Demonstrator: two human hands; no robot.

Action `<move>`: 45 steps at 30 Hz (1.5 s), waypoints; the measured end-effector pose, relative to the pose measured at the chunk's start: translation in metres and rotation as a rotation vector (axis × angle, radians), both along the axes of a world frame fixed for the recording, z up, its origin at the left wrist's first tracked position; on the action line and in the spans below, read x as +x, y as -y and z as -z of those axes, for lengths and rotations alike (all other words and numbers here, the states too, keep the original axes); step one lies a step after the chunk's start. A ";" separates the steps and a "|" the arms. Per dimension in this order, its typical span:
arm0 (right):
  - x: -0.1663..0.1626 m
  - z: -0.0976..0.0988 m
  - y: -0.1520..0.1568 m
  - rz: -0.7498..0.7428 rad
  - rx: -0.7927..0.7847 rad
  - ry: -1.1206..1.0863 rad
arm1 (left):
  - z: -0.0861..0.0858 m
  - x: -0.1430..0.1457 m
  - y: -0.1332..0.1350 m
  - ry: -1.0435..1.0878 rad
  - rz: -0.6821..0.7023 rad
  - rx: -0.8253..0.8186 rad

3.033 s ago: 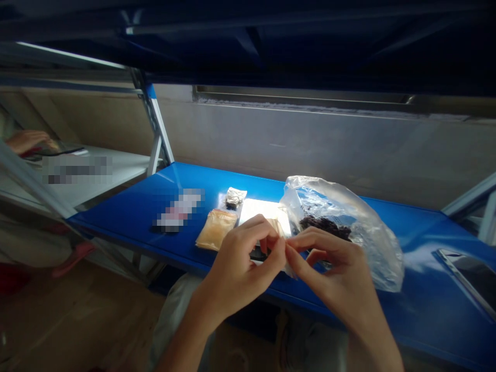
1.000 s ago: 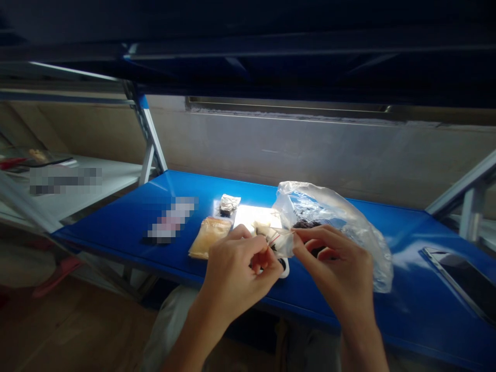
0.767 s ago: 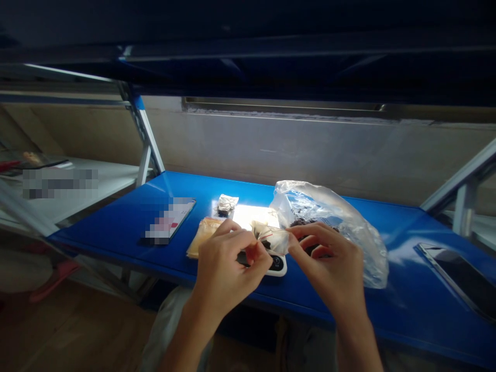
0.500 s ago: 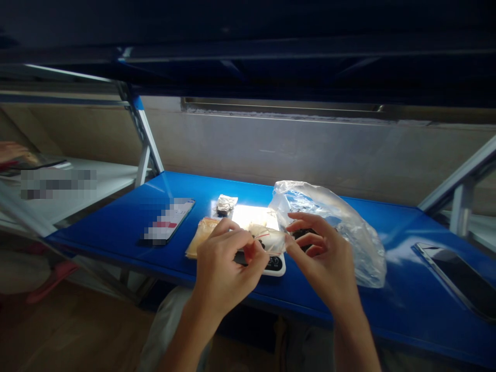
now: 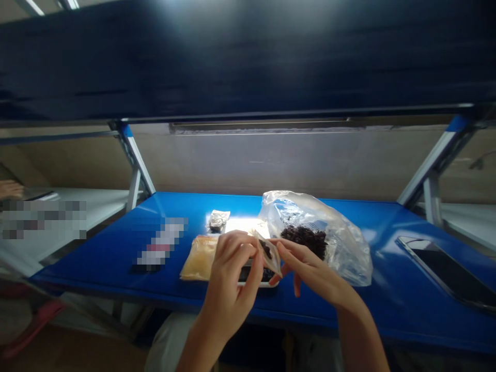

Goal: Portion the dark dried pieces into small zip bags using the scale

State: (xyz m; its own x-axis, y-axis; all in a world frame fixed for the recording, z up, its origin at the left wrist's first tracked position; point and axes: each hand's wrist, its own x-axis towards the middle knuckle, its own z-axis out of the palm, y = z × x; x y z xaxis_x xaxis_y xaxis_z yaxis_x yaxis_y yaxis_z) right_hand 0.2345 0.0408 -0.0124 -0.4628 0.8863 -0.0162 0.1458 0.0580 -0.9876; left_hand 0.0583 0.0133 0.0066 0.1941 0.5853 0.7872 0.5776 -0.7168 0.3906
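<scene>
A small clear plastic bag (image 5: 274,257) with dark pieces in it is held at mid-table, its mouth spread and tilted toward me. My left hand (image 5: 234,276) pinches its left edge between thumb and fingertips. At its right edge, my right hand (image 5: 312,268) grips the rim with its fingers. Below and behind the hands is a white digital scale (image 5: 242,225), partly covered by them. Just to the right, a large clear bag (image 5: 351,248) lies open with a heap of dark dried pieces (image 5: 306,240) inside.
A stack of yellowish small bags (image 5: 198,259) lies left of the scale, with a small wrapped packet (image 5: 219,219) behind it. Phones lie at left (image 5: 163,245) and right (image 5: 442,266). A dark shelf (image 5: 248,67) hangs above the blue table (image 5: 116,258). Another person's hand (image 5: 11,189) shows far left.
The small bag has been turned so its open mouth and dark contents show. My right hand has moved in and lower, fingers now at the rim. The view has tilted upward.
</scene>
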 end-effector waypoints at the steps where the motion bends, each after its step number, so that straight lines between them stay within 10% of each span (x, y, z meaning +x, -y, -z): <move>1: -0.001 0.000 0.001 -0.040 0.001 -0.021 | 0.002 0.003 0.000 -0.006 0.020 0.009; 5: -0.003 -0.003 0.000 -0.011 0.009 -0.121 | 0.011 0.012 -0.002 -0.044 0.030 0.030; 20: 0.047 0.034 -0.041 0.955 0.357 -0.331 | 0.041 0.041 -0.030 -0.070 0.083 -0.173; 33: 0.050 0.032 -0.038 0.914 0.495 -0.282 | 0.024 0.111 -0.118 0.231 0.189 -0.191; 45: 0.038 0.021 -0.028 0.894 0.460 -0.251 | 0.032 0.107 -0.111 0.647 0.316 -0.469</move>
State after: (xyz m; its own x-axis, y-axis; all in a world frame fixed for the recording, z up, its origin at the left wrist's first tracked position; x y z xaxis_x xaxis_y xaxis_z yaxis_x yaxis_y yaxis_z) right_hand 0.2724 0.0693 -0.0336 0.4240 0.8041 0.4167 0.1143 0.4090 -0.9054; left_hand 0.1657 0.1242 -0.0258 -0.0004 0.8722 0.4892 -0.0603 -0.4883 0.8706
